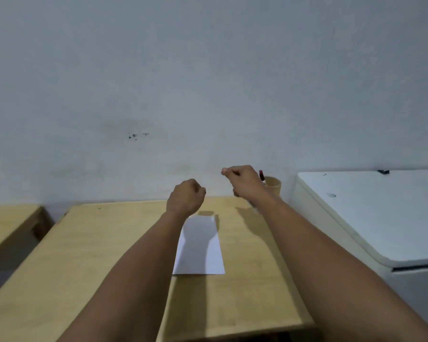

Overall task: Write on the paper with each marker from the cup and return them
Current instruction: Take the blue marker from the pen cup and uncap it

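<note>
Hovering above the worktop, both hands are curling into loose, empty fists: left hand over the paper, right hand beside the cup holding a marker.

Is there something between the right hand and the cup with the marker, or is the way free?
Nothing visible stands between them. The right hand is raised just left of the cup, which stands at the table's far right corner with a dark red marker sticking up. The paper lies flat, nearer the person.
</note>
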Tool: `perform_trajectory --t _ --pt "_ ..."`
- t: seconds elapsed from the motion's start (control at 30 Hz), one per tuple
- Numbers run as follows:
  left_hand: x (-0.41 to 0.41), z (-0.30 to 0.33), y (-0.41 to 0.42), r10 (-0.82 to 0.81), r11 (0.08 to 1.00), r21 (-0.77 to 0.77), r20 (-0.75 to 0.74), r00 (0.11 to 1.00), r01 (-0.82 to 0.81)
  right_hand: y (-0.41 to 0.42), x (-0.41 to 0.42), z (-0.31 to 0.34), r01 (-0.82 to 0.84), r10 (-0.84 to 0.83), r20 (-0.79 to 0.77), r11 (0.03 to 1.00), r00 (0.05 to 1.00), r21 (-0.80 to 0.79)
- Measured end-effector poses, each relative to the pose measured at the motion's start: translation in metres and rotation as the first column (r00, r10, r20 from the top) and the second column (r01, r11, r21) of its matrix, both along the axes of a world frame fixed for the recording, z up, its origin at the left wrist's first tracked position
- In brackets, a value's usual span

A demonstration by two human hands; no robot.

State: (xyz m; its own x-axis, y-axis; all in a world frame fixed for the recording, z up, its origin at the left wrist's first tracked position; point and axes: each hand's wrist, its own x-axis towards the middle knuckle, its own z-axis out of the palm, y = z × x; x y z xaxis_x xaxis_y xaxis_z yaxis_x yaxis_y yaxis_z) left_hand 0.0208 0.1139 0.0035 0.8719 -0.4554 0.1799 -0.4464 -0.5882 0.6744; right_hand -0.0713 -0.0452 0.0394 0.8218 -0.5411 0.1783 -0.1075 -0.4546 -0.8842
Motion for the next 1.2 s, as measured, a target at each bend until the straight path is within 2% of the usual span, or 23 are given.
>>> perform_trajectory --t 0.1,0.17,0.33,0.47,0.57,0.67,0.73,0.8,0.87,0.93,1.0,1.07,1.2 --pt "0.004 -0.007 0.044 0.037 0.997 -0.06 -0.066 0.997 -0.041 0.042 -0.007 -0.027 -0.091 0.119 -0.121 0.972 0.985 0.214" --pt "0.006 -0.01 0.069 0.044 0.993 -0.105 -0.102 0.994 -0.054 0.064 -0.01 -0.04 -0.169 0.219 -0.171 0.949 0.961 0.264" --pt "0.012 -0.007 0.107 0.038 0.997 -0.061 -0.16 0.986 -0.048 0.098 0.003 -0.046 -0.309 0.383 -0.106 0.855 0.918 0.417" --pt "0.027 -0.009 0.119 -0.053 0.997 -0.064 -0.216 0.975 0.041 0.114 0.024 -0.04 -0.395 0.467 -0.084 0.818 0.88 0.419" --pt "0.045 -0.012 0.12 -0.037 0.999 -0.021 -0.169 0.985 0.034 0.118 0.039 -0.04 -0.448 0.508 -0.156 0.841 0.847 0.303" --pt "0.063 -0.014 0.113 0.021 1.0 -0.018 -0.162 0.987 -0.024 0.109 0.055 -0.046 -0.444 0.452 -0.162 0.892 0.877 0.084" --pt "0.082 -0.015 0.117 0.13 0.988 -0.056 -0.168 0.977 -0.141 0.09 0.062 -0.056 -0.403 0.385 -0.171 0.911 0.907 -0.087" --pt "0.1 -0.02 0.129 0.211 0.976 -0.032 -0.102 0.972 -0.215 0.063 0.064 -0.071 -0.312 0.292 -0.146 0.94 0.945 -0.141" --pt "0.113 -0.033 0.138 0.203 0.969 0.136 0.032 0.979 -0.205 0.042 0.064 -0.082 -0.183 0.174 -0.091 0.978 0.98 -0.097" --pt "0.117 -0.052 0.131 0.129 0.924 0.34 0.159 0.979 -0.177 0.032 0.067 -0.089 -0.113 0.112 -0.042 0.993 0.993 -0.018" --pt "0.112 -0.072 0.117 0.041 0.861 0.492 0.185 0.982 -0.128 0.032 0.073 -0.096 -0.098 0.098 0.005 0.993 0.995 0.07" --pt "0.103 -0.088 0.108 -0.007 0.823 0.559 0.189 0.982 -0.102 0.035 0.075 -0.099 -0.096 0.091 0.041 0.982 0.995 0.164" --pt "0.099 -0.107 0.11 0.006 0.827 0.548 0.208 0.978 -0.122 0.039 0.075 -0.103 -0.115 0.094 0.077 0.936 0.993 0.333"
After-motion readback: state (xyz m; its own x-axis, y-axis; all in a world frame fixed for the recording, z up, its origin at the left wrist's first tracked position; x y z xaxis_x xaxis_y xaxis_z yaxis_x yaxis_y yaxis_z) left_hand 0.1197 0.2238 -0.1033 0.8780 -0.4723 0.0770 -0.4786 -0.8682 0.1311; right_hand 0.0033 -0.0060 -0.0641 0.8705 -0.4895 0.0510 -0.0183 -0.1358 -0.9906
